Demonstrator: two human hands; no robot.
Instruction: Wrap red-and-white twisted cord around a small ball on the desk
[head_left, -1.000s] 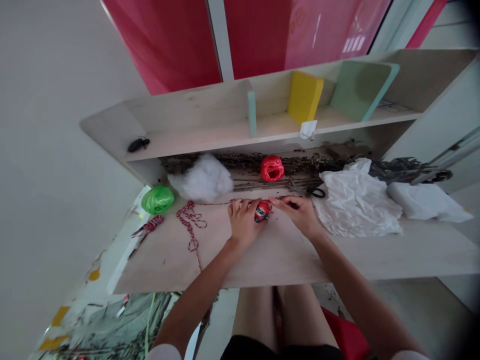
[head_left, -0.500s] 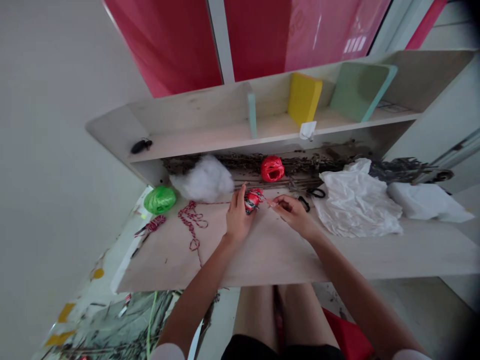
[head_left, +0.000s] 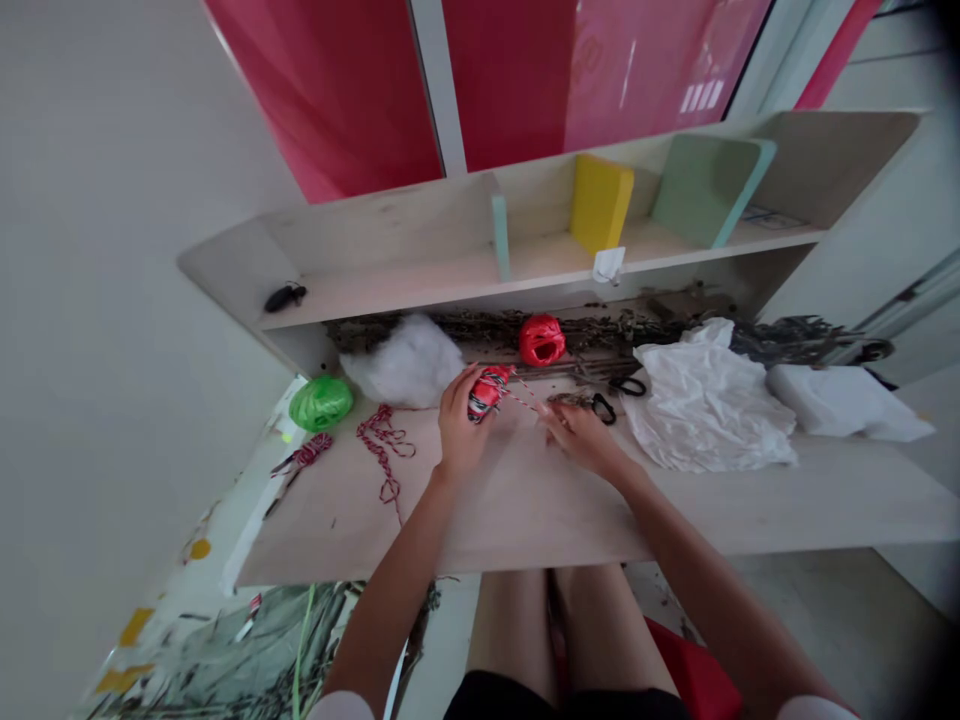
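My left hand [head_left: 461, 430] grips a small bundle wrapped in red, white and black twine [head_left: 488, 392] above the plywood board [head_left: 517, 510]. My right hand [head_left: 581, 440] pinches a taut strand of red-and-white twine [head_left: 525, 396] running from that bundle. Black-handled scissors [head_left: 604, 408] lie just beyond my right fingers. More twine lies looped on the board [head_left: 384, 450], left of my left hand. A red raffia ball [head_left: 541, 340], white fibre stuffing [head_left: 405, 360] and a green raffia ball [head_left: 321, 404] sit along the board's far side.
Dried twigs [head_left: 592, 345] lie along the back under a pale wooden shelf [head_left: 450, 265] holding a yellow block [head_left: 600, 203] and a green board [head_left: 709, 190]. Crumpled white plastic [head_left: 709, 400] lies to the right. My knees are below the board's near edge.
The twine bundle has moved left and away from my right hand, held in my left hand. The strand between my hands now stretches longer. My right hand has shifted little.
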